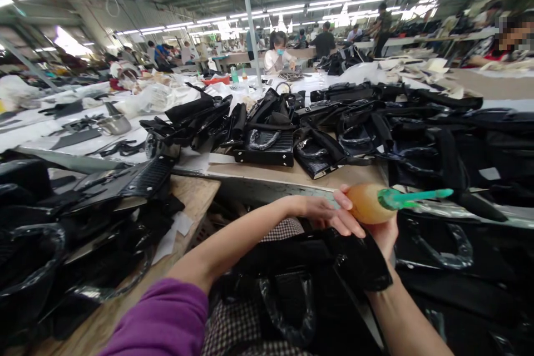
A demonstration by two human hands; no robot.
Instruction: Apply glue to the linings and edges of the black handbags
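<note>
My right hand [386, 233] is closed round a yellowish squeeze bottle [365, 204] with a green nozzle [413, 197] pointing right. My left hand [334, 214] reaches across, its fingers wrapped on the bottle's near end. Both hands hover over a glossy black bag [317, 278] lying in my lap, with its plastic-wrapped handle [283, 311] toward me. My left arm wears a purple sleeve [162, 320].
Piles of black bags [267, 133] cover the worktable [292, 175] ahead and to the right. More black bag parts [62, 233] are heaped on a wooden bench [196, 194] at left. Other people sit at tables farther back; a metal post [249, 16] rises ahead.
</note>
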